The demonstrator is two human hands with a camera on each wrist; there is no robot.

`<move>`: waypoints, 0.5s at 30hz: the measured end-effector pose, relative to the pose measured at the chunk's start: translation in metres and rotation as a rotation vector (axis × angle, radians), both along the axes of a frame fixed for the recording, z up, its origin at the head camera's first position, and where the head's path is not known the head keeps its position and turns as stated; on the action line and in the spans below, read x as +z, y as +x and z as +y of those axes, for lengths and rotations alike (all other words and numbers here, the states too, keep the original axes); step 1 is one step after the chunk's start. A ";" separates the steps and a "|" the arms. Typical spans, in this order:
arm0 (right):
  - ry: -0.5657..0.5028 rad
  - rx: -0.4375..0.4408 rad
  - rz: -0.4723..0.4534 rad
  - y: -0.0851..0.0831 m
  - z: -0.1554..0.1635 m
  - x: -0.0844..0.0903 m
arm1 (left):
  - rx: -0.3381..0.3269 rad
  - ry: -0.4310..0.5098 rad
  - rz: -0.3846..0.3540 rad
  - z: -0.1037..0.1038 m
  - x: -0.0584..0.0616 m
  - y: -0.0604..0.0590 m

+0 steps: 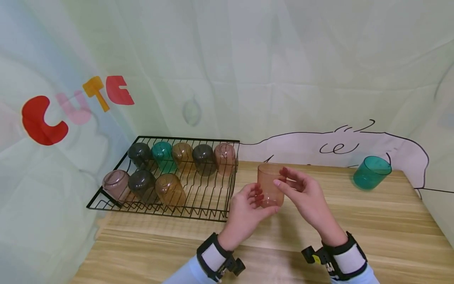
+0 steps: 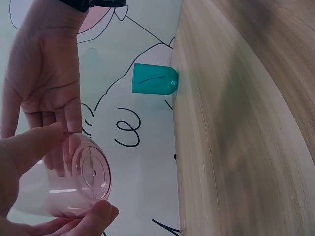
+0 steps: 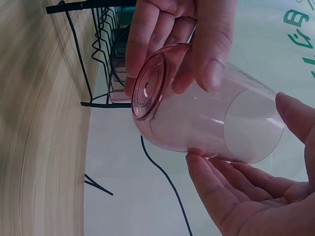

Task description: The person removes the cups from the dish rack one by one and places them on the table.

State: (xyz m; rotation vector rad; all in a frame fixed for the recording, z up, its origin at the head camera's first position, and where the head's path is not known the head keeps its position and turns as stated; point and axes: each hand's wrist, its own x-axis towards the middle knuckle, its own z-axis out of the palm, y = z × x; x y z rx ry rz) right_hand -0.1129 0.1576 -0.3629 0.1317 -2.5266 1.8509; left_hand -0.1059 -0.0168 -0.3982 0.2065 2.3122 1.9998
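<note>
Eight cups already sit upside down in the rack (image 1: 232,165), five in the back row and three in front, with open slots to the right of the front three. Both hands hold a pink cup (image 1: 270,185) above the table (image 1: 372,228), just right of the rack: the left hand (image 1: 246,215) curls its fingers round the base, while the right hand (image 1: 306,195) cradles the side with fingers only loosely bent. One teal cup (image 1: 371,172) lies well apart near the table's far right edge. Bare wood between hands and rack leaves free room.
</note>
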 end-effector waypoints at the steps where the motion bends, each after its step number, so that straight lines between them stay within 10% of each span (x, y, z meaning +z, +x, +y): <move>1: 0.000 -0.001 -0.002 0.000 0.000 0.000 | 0.000 -0.005 0.004 0.000 0.000 0.000; 15: 0.026 -0.001 -0.016 -0.001 0.001 0.002 | -0.003 -0.026 0.028 0.002 -0.004 -0.001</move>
